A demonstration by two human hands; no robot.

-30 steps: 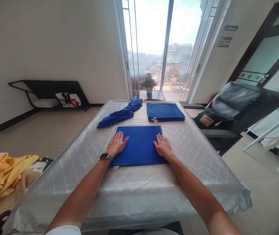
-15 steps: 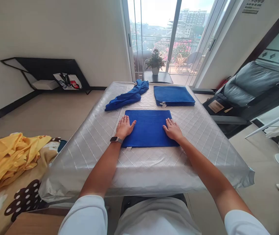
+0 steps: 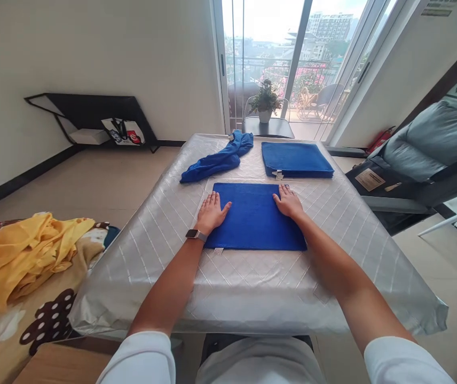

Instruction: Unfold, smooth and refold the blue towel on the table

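"What are we doing with our left hand [image 3: 213,212]?"

"We have it flat and open, thumb spread, along the left edge of the folded blue cloth [image 3: 256,226], gripping nothing."

"And our right hand [image 3: 290,202]?"

"Open too, palm down by the far right corner, grasping nothing."

"Where do we have that cloth?"

"On the silver-covered table [image 3: 252,282], nearer us than the crumpled blue cloth [image 3: 220,162] and the blue stack [image 3: 297,158]."
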